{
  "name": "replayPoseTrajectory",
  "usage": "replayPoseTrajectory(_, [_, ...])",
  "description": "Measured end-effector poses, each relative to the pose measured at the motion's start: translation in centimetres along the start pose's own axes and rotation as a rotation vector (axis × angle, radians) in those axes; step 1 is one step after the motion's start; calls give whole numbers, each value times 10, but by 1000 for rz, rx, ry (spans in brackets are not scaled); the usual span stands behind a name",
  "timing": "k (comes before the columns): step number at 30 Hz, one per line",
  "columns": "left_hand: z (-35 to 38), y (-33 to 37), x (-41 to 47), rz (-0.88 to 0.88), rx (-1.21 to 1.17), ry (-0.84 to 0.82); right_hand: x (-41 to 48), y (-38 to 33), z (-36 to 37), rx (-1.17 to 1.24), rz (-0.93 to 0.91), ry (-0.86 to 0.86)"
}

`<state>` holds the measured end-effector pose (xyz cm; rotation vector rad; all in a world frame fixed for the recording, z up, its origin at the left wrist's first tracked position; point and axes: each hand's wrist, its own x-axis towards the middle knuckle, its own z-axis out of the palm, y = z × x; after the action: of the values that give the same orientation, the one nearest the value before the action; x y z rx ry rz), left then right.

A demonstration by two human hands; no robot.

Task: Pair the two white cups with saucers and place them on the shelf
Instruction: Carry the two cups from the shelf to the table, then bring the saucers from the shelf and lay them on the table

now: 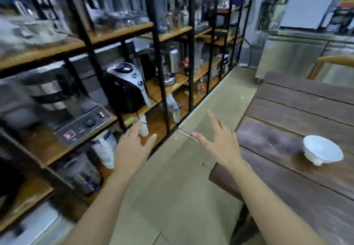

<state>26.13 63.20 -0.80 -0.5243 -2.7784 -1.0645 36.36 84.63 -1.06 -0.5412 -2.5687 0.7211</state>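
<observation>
A white cup on a saucer (321,150) stands on the dark wooden table (298,114) at the right, blurred by motion. My left hand (132,149) is open, fingers apart, held in front of the shelf unit (159,91) at its lower level. My right hand (220,141) is also open and empty, hovering over the floor between the shelf and the table's left edge. Both hands are well to the left of the cup. I see no second cup and saucer in this blurred view.
The black-framed shelf unit with wooden boards carries appliances: a black and silver machine (125,86), a control box with knobs (84,128), a steel urn (168,64), glassware above. A tiled floor aisle (172,197) runs between shelf and table. A wooden chair (333,62) stands behind the table.
</observation>
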Motion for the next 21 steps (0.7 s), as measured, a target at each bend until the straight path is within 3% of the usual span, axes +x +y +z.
replayPoseTrajectory(6, [-131,-99,-34,-154,205,285,10,-153,92,48,-302,-101])
replayPoseTrajectory(13, [-231,-188,-72,-350,312,437,4,-302,181,213,-605,-289])
replayPoseTrajectory(21, [-308,-290,-43,-516,380,610,-3,-441,293,350,-753,-374])
